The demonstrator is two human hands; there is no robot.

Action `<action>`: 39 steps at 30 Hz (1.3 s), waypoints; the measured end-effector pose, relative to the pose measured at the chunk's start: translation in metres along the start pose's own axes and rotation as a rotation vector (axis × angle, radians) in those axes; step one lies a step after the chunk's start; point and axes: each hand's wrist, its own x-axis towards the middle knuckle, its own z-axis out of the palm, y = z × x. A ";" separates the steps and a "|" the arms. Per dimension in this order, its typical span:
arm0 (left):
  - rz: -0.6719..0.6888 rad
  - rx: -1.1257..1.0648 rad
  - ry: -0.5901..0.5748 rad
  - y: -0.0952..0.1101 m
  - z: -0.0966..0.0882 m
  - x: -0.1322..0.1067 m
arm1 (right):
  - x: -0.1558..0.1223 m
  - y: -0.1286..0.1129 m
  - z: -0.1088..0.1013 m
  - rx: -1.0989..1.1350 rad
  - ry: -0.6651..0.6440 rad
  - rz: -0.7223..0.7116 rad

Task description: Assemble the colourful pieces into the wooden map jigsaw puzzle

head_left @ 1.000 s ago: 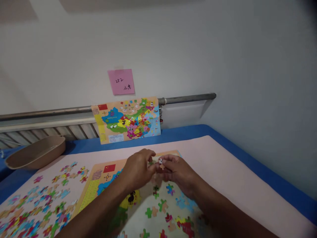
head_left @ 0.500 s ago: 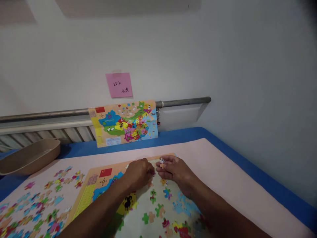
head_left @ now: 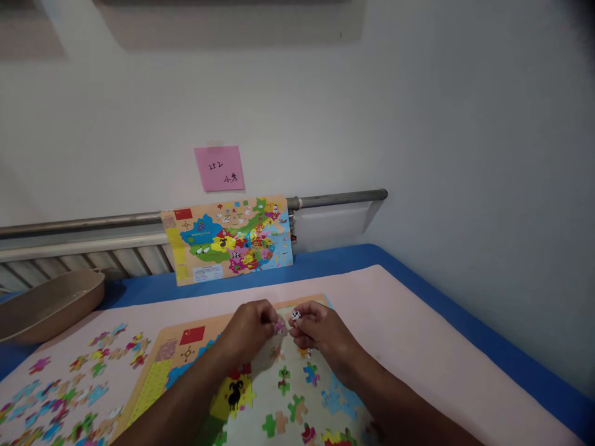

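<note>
Left hand (head_left: 248,328) and right hand (head_left: 325,329) each pinch a puzzle piece

The left hand pinches a pink piece (head_left: 279,326) in its fingertips, just below the middle of the frame. The right hand is close by, a bit to the right, and pinches a white cow piece (head_left: 296,316) with black spots. The two pieces are near each other but apart. They are over the far end of the puzzle board (head_left: 260,402), at the bottom middle. On its left side you can see a red flag (head_left: 192,335), some blue, and a black ram (head_left: 235,393) on yellow. Loose bits lie on the pale part, like a green piece (head_left: 269,425) and a light blue clump (head_left: 339,399). Lots of bright pieces (head_left: 58,404) are strewn in the lower left, on a pink sheet (head_left: 418,328). Under that is a blue surface (head_left: 334,255). A tan tray (head_left: 69,316) sits at the left edge. At the back, a colorful map (head_left: 227,241) stands below a pink note (head_left: 219,168) on the wall (head_left: 441,155).
</note>
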 end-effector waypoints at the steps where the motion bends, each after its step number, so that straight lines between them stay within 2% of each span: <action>1: -0.029 -0.126 0.040 0.003 -0.002 0.000 | 0.001 0.002 0.001 -0.009 -0.004 -0.008; 3: -0.085 -0.330 0.107 0.012 -0.004 -0.001 | 0.001 0.006 0.003 -0.028 -0.022 -0.010; 6: -0.130 -0.469 0.115 0.024 -0.003 -0.002 | -0.001 0.007 0.007 -0.040 -0.067 -0.006; 13: -0.157 -0.458 0.113 0.031 0.005 -0.003 | -0.009 0.005 0.010 -0.079 -0.088 -0.012; 19: -0.135 -0.468 0.138 0.028 0.004 -0.003 | -0.011 0.003 0.011 -0.065 -0.088 0.024; 39: -0.164 -0.503 0.128 0.031 0.004 -0.003 | -0.011 0.003 0.010 -0.071 -0.087 -0.006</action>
